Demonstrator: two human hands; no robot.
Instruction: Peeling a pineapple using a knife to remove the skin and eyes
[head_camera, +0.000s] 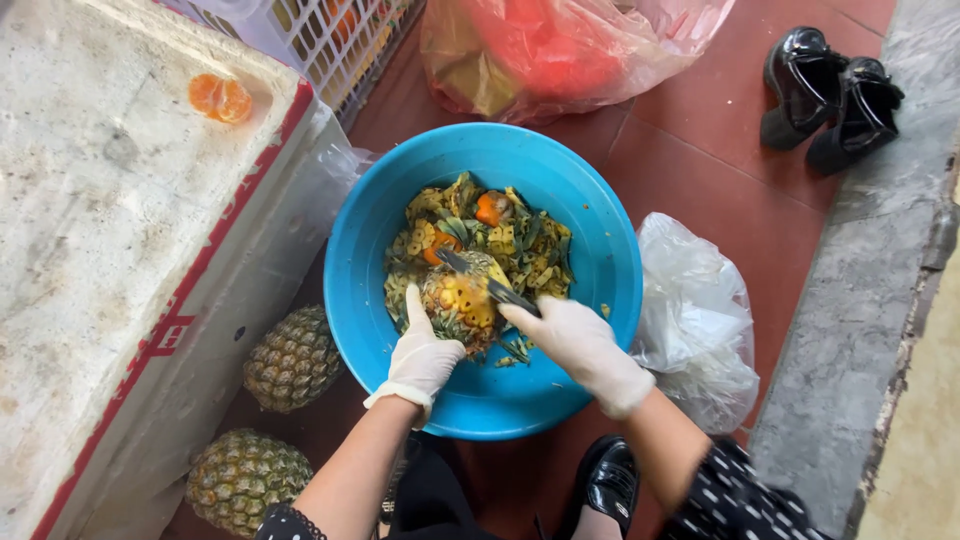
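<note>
A partly peeled pineapple (458, 300) is held over a big blue plastic basin (600, 260). My left hand (420, 352), in a white glove, grips the fruit from its near side. My right hand (580, 342), also gloved, holds a dark-bladed knife (480, 278) whose blade lies across the top of the pineapple. Inside the basin lies a heap of pineapple peelings (525, 245) with a few orange scraps among them.
Two whole pineapples (292, 360) (245, 480) lie on the red tiled floor beside a white foam box (110, 240) with a peeled mandarin (220, 98) on top. A clear plastic bag (695, 320), a pinkish bag (560, 45), a white crate (330, 35) and black shoes (830, 95) surround the basin.
</note>
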